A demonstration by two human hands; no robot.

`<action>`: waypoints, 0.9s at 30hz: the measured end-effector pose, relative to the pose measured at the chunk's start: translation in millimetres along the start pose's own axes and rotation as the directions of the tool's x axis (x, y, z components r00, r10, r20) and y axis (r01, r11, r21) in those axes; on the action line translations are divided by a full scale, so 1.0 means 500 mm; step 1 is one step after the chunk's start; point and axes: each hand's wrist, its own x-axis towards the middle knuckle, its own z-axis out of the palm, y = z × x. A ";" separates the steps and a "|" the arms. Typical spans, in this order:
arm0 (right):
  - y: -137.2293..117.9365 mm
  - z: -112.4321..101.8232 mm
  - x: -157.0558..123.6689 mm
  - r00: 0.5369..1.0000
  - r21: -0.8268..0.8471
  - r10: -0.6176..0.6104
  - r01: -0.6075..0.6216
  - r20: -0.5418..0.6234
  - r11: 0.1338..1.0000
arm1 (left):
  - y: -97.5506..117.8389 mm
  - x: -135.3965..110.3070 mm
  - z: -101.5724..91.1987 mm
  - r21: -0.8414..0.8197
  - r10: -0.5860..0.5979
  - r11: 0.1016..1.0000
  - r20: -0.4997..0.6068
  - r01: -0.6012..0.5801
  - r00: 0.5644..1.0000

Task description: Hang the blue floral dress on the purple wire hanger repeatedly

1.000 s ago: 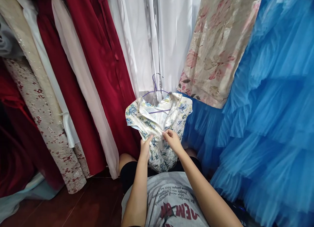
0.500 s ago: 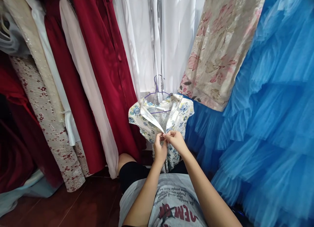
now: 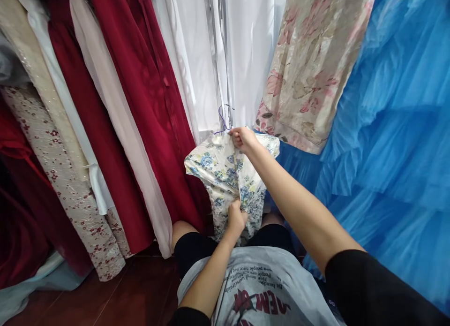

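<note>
A white dress with blue and yellow flowers (image 3: 218,166) hangs on a thin purple hanger (image 3: 222,117), its lower part between my knees. A zipper seam (image 3: 238,176) runs straight down its middle, and its two edges meet. My left hand (image 3: 236,214) pinches the cloth low on this seam, holding it down. At the neckline, my right hand (image 3: 242,137) is closed at the top of the seam, just below the hanger's hook. The zipper pull itself is hidden by the fingers.
Dark red gowns (image 3: 130,82) and a beaded floral gown (image 3: 66,176) hang on the left. White cloth (image 3: 249,58) is behind the hanger. A beige floral skirt (image 3: 309,82) and blue tulle ruffles (image 3: 397,152) fill the right. Red tile floor (image 3: 137,288) shows below.
My right hand has gone up from mid-chest to the neckline, and the V-shaped opening has closed. My left hand has shifted slightly down, still on the seam.
</note>
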 end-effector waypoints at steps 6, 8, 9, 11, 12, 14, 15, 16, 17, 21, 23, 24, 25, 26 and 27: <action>-0.009 -0.030 -0.027 0.998 0.016 -0.011 0.011 0.055 1.000 | 0.038 0.069 -0.054 -0.047 0.081 0.996 0.045 -0.079 0.996; 0.004 -0.040 -0.044 0.997 -0.013 -0.004 0.005 0.083 1.000 | 0.085 0.132 -0.102 -0.050 0.135 0.989 -0.049 -0.137 0.990; 0.010 -0.043 -0.049 0.996 -0.030 -0.004 0.007 0.093 1.000 | 0.115 0.169 -0.129 -0.019 0.220 0.974 -0.136 -0.225 0.966; 0.019 -0.042 -0.054 0.995 -0.061 -0.020 0.026 0.103 0.998 | 0.173 0.249 -0.179 0.072 0.376 0.926 -0.241 -0.370 0.895; 0.021 -0.039 -0.053 0.994 -0.076 -0.034 0.042 0.104 0.996 | 0.199 0.288 -0.200 0.118 0.442 0.897 -0.212 -0.426 0.872; 0.024 -0.032 -0.046 0.993 -0.107 -0.065 0.076 0.099 0.991 | 0.237 0.354 -0.227 0.197 0.514 0.847 -0.069 -0.494 0.855; 0.026 -0.027 -0.040 0.993 -0.125 -0.081 0.092 0.091 0.988 | 0.248 0.379 -0.233 0.239 0.517 0.831 0.003 -0.503 0.856; 0.030 -0.023 -0.034 0.992 -0.147 -0.096 0.107 0.078 0.983 | 0.256 0.399 -0.235 0.279 0.510 0.817 0.057 -0.504 0.858; 0.035 -0.020 -0.028 0.992 -0.171 -0.111 0.121 0.062 0.978 | 0.261 0.414 -0.233 0.315 0.496 0.810 0.083 -0.495 0.864; 0.089 -0.012 -0.026 0.988 -0.291 -0.156 0.150 0.004 0.945 | 0.262 0.461 -0.234 0.259 0.381 0.896 -0.025 -0.362 0.924; 0.129 -0.013 -0.041 0.990 -0.338 -0.143 0.133 -0.004 0.932 | 0.251 0.487 -0.261 0.105 0.304 0.951 -0.159 -0.290 0.939; 0.149 -0.015 -0.052 0.992 -0.349 -0.127 0.118 -0.004 0.930 | 0.240 0.500 -0.282 0.035 0.267 0.963 -0.236 -0.266 0.934; 0.168 -0.016 -0.063 0.994 -0.350 -0.108 0.100 -0.002 0.931 | 0.227 0.509 -0.306 -0.027 0.220 0.970 -0.317 -0.241 0.923; 0.184 -0.017 -0.074 0.996 -0.342 -0.088 0.082 0.000 0.936 | 0.209 0.514 -0.332 -0.072 0.164 0.976 -0.382 -0.206 0.910; 0.198 -0.018 -0.084 0.998 -0.326 -0.068 0.065 0.003 0.943 | 0.189 0.513 -0.357 -0.110 0.092 0.982 -0.435 -0.154 0.896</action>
